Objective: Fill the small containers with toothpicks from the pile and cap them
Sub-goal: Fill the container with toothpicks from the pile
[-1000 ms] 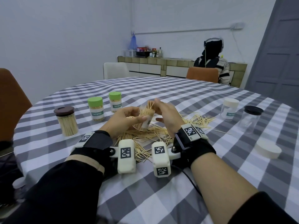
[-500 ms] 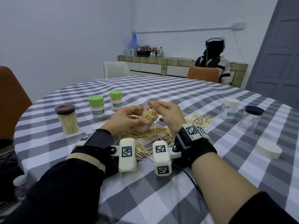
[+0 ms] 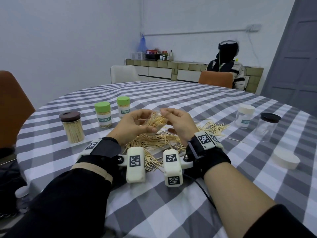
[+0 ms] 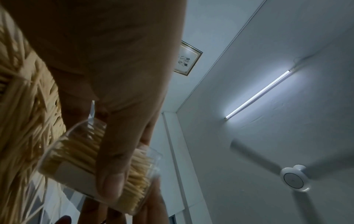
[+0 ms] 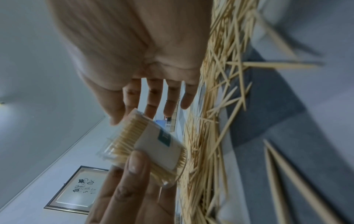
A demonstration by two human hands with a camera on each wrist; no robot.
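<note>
The left hand (image 3: pixel 135 124) curls round a small clear toothpick container (image 3: pixel 155 122), thumb across its label, holding it tilted and uncapped above the toothpick pile (image 3: pixel 159 143). It is packed with toothpicks. The right hand (image 3: pixel 178 122) sits just right of the container's mouth, fingers (image 5: pixel 153 97) nearly straight and spread, fingertips at the rim, gripping nothing

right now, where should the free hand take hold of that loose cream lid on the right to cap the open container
Judging by its pose, take the cream lid from above, fingers across its rim: it is a low, wide disc lying flat on the tablecloth, nothing beside it. The right hand is nearer; the left hand holds the toothpick container.
</note>
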